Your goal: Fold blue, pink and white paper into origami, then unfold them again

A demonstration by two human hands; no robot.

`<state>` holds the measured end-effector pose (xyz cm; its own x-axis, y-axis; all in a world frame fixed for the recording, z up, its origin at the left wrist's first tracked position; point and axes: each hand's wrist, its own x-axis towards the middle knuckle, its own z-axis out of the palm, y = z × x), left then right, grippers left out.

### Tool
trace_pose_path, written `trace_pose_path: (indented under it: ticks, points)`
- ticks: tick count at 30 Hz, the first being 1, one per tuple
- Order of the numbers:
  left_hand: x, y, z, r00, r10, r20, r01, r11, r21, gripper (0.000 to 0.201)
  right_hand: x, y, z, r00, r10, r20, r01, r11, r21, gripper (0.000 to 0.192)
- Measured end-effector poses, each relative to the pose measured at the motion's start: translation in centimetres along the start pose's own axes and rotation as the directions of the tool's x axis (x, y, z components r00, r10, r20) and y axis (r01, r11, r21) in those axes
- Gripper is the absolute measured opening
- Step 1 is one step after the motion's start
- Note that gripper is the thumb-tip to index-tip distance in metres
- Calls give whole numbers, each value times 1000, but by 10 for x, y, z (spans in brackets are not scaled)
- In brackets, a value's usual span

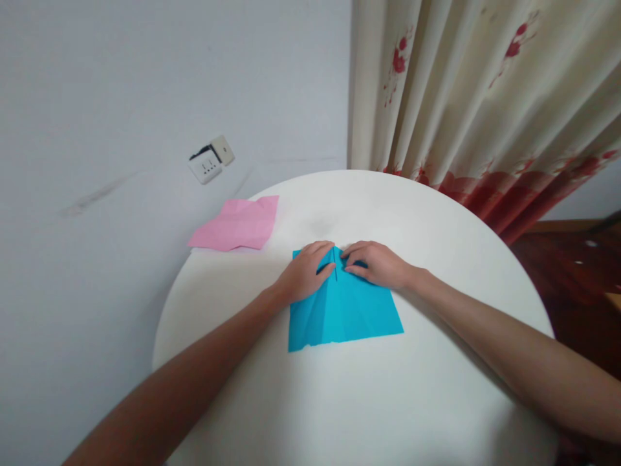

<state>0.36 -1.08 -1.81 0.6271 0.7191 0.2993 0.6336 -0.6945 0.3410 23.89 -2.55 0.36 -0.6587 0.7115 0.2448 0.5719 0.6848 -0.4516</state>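
A sheet of blue paper [334, 317] lies on the white round table, with faint lengthwise creases. Its far part is folded, and a narrow dark gap runs down the middle between two flaps. My left hand [310, 266] is on the far left part, its fingers curled and the thumb pressing close to the gap. Opposite it, my right hand [373, 262] bends over the right flap, with fingertips and thumb on the paper near the middle line. Both hands hold the paper against the table; the paper under the palms is hidden.
A creased pink paper [237, 224] lies at the table's far left edge, partly overhanging it. The white table [436, 220] stands against a pale wall with a socket [206, 166]. A floral curtain [436, 97] hangs behind the table on the right.
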Motion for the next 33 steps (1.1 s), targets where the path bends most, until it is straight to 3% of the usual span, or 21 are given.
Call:
trace_pose_path:
  ticks: [3,8,11,14,17,20,22,26,33]
  points:
    - [-3,0,1,993,34,109,-42,996,75,59,0,10,1,1000,-1,-23,0,999,-48,24]
    - [-8,1,1,974,19,225,-53,987,150,65,-2,30,2,989,146,-26,-149,978,-147,64]
    - [-8,1,0,971,20,240,-58,987,153,63,-6,42,-1,964,265,21,-257,949,-183,68]
    - [-8,1,0,968,21,250,-59,988,146,58,-10,46,-7,951,303,56,-288,939,-188,66]
    - [-7,0,0,968,16,250,-53,989,139,55,-10,35,-9,955,297,13,-288,936,-203,59]
    - [-5,0,0,973,5,232,-35,991,126,55,-4,8,-2,928,322,-186,-361,900,-245,44]
    - [-4,0,1,975,-4,221,-22,993,114,56,0,-11,8,901,326,-287,-398,884,-246,46]
    - [-2,0,0,973,-9,230,-20,992,122,58,3,-29,28,919,322,-226,-376,888,-265,52]
    - [-8,5,1,971,-26,238,-24,978,209,62,1,-19,41,916,394,-79,-399,866,-302,61]
